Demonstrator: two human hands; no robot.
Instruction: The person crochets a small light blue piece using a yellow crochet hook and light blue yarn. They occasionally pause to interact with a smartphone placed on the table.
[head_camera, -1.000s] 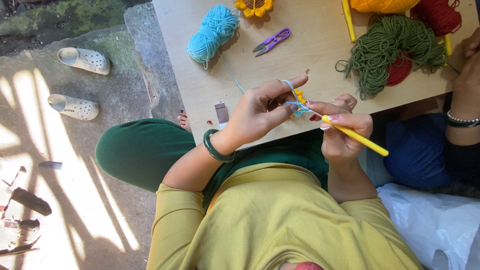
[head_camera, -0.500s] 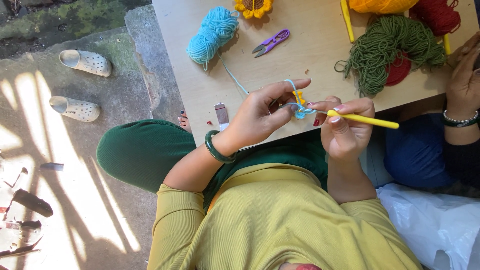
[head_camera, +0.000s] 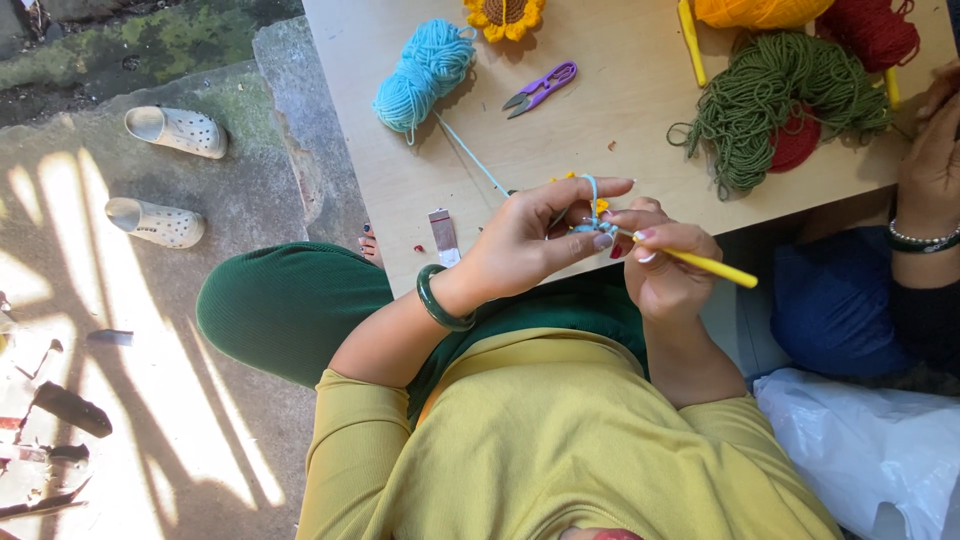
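Crochet barely begun: left hand (head_camera: 535, 240) fingers pinch tiny blue-yellow crochet piece (head_camera: 592, 222), right hand (head_camera: 665, 265) fingers grip yellow crochet hook (head_camera: 712, 266); blue yarn skein (head_camera: 422, 72) on tabletop (head_camera: 620, 140) mostly unused

White plastic bag (head_camera: 865, 450) crumpled at lower right, below the table's (head_camera: 620, 130) right end, beside a blue bundle (head_camera: 835, 310), small silvery rectangular tag (head_camera: 442, 232) lying near the table's front edge toward its left corner, no signs, no screens
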